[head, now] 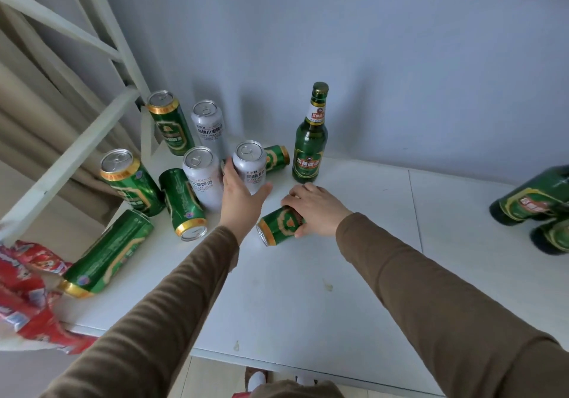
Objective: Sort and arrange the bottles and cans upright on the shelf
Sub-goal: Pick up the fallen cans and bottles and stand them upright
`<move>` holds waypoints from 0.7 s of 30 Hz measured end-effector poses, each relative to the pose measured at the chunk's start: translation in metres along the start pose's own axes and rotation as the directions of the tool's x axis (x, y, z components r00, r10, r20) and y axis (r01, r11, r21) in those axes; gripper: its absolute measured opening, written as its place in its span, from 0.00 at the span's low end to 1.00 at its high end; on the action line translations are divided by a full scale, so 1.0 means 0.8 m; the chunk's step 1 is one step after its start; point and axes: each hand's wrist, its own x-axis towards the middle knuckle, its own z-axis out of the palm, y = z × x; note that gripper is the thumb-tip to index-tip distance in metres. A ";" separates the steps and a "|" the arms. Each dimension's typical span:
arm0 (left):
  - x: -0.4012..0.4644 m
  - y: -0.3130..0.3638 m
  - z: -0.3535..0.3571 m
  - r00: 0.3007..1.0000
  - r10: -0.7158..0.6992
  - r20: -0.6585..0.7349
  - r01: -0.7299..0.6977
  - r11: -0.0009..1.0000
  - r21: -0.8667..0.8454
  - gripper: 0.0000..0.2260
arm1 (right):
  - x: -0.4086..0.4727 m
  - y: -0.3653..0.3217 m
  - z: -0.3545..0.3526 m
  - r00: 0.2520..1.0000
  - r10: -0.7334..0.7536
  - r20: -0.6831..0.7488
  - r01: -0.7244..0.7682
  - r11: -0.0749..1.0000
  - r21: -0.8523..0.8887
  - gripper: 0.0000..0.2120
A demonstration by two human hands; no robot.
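Cans crowd the white shelf (308, 290) at centre left. Right hand (317, 210) wraps a toppled green can (278, 224), fingers curled over its smooth, rolling wall; mid-body looks the surest hold. Left hand (238, 196) cups an upright silver can (250, 167), fingers spread. Green bottle (310, 139) stands behind, probably heavier and breakable.

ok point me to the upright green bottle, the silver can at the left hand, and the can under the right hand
upright green bottle (308, 143), head view, on its body.
silver can (250, 163), head view, on its side wall.
lying green can (280, 224), head view, on its exposed side.
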 end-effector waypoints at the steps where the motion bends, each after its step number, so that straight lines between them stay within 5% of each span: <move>1: 0.006 -0.002 0.003 1.000 -0.019 -0.010 0.019 1.000 -0.015 0.42 | 0.001 -0.001 0.001 0.999 0.004 0.034 -0.004 1.000 0.005 0.36; 6: 0.023 -0.009 0.011 0.998 -0.050 -0.045 0.047 0.997 -0.066 0.36 | -0.003 -0.009 0.005 0.995 0.014 0.097 -0.014 1.000 -0.002 0.39; 11: 0.029 -0.015 0.010 0.999 -0.033 -0.038 0.028 0.993 -0.117 0.29 | -0.025 -0.007 0.018 0.999 0.041 -0.010 -0.040 0.998 0.043 0.36; 16: 0.014 -0.011 0.009 0.999 0.025 0.030 -0.020 0.991 -0.135 0.25 | -0.060 -0.001 0.021 0.956 0.228 -0.183 -0.155 0.926 0.344 0.36; 21: -0.010 0.009 0.019 0.988 0.113 0.106 -0.093 0.980 -0.173 0.26 | -0.106 0.004 0.016 0.842 0.456 -0.289 -0.160 0.722 0.673 0.35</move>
